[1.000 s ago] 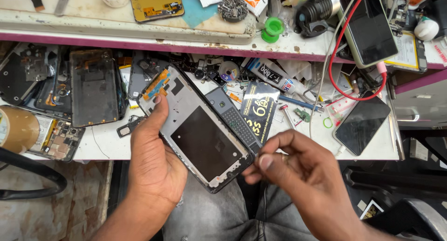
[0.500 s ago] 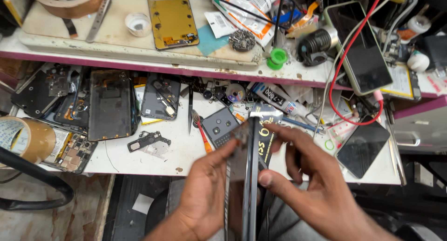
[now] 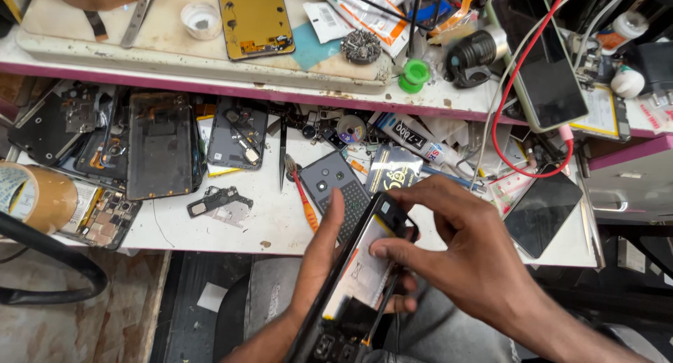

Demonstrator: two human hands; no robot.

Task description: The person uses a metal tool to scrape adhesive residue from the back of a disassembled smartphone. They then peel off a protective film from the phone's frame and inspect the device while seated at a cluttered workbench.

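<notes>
Phone body, opened and tilted over the lap just off the surface, sits cradled in the left hand while right hand fingertips press its white inner panel, apparently steadying it.

Black frame and pale white-grey inside on the opened phone, a dark grey keypad phone behind it, an orange-handled brush, a red cable, a bright green spool, a gold-yellow panel, brown tape, and a white surface with a pink edge.
</notes>
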